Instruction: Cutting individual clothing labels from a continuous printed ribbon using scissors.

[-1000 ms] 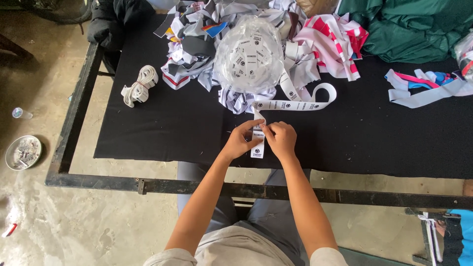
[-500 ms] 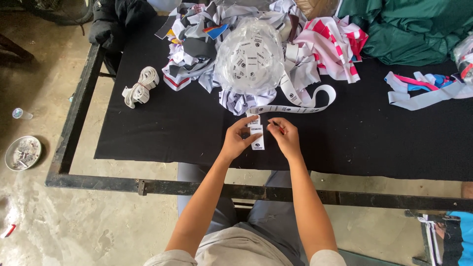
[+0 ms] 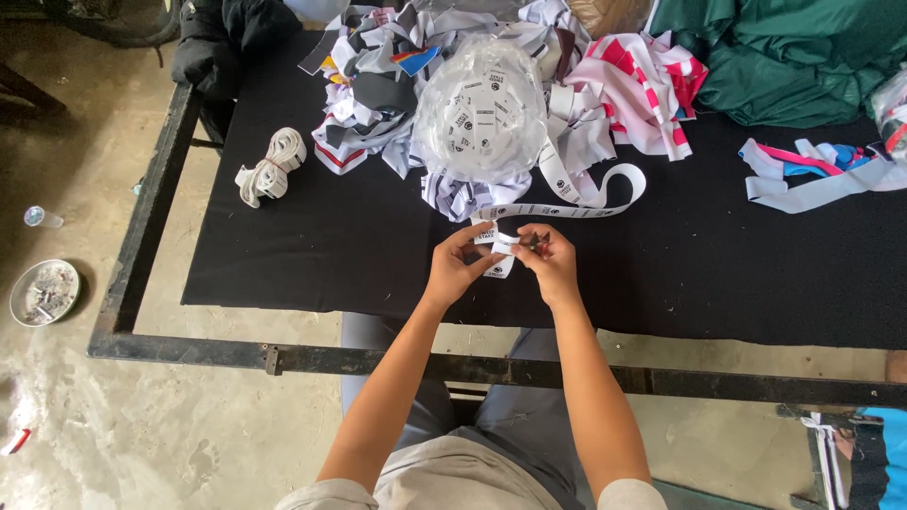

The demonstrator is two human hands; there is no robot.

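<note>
My left hand [image 3: 456, 266] and my right hand [image 3: 548, 263] are together over the black table [image 3: 283, 255], near its front edge. Both pinch a white printed label strip [image 3: 557, 203] that loops back toward a clear plastic bag of labels [image 3: 480, 113]. The left hand grips the strip's free end, which folds down between the hands. The right hand also holds a small dark tool with a red part; I cannot tell its kind.
Behind the bag lies a heap of fabric scraps [image 3: 605, 104], with green cloth [image 3: 794, 57] at the back right. A bundled roll of white labels [image 3: 269, 170] sits at left. Loose ribbon strips [image 3: 812, 179] lie at right. A metal dish [image 3: 42, 291] is on the floor.
My hands lifted the strip's end slightly and moved a little away from the table's front edge. The right hand shifted along the strip; its small tool now shows.
</note>
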